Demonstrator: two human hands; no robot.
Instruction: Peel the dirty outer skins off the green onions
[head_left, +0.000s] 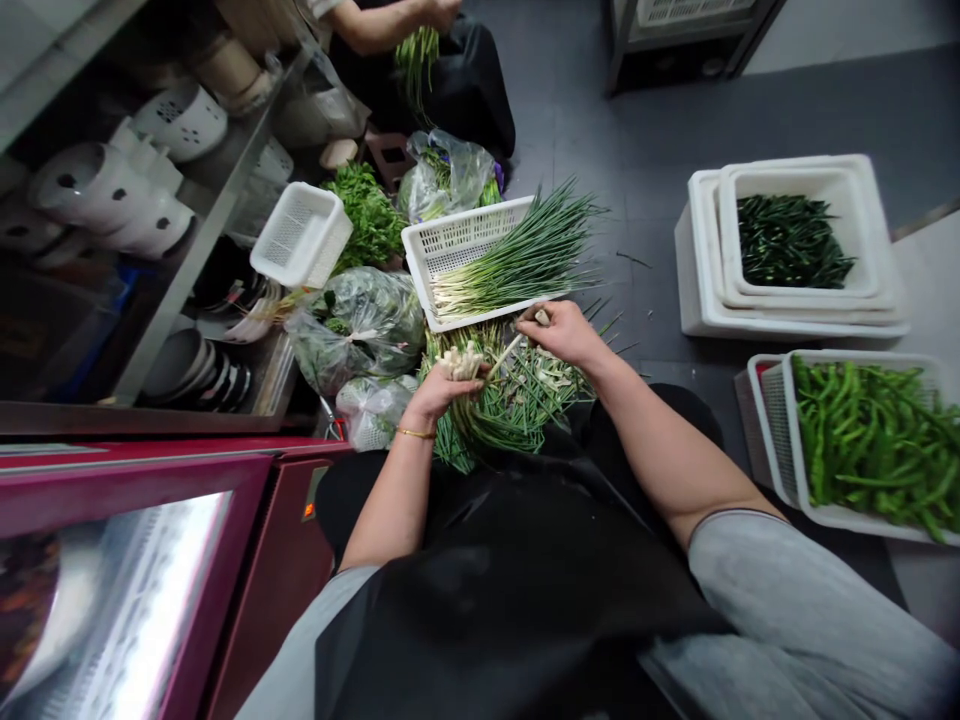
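While the left hand [436, 391] and right hand [568, 335] grasp scallions [463, 361], white crates [703, 262] stand on grey flooring [652, 165].

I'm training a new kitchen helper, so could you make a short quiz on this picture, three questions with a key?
1. Multiple choice: What does the left hand hold?
A) a knife
B) a bunch of white-ended stalks
C) a ladle

2. True or false: The green tips of the stalks lying in the long white basket reach past its rim.

3. Short answer: At the right of the picture, which sit nearer its bottom edge, the bright green peppers or the dark green vegetables?

Key: 1. B. 2. True. 3. The bright green peppers.
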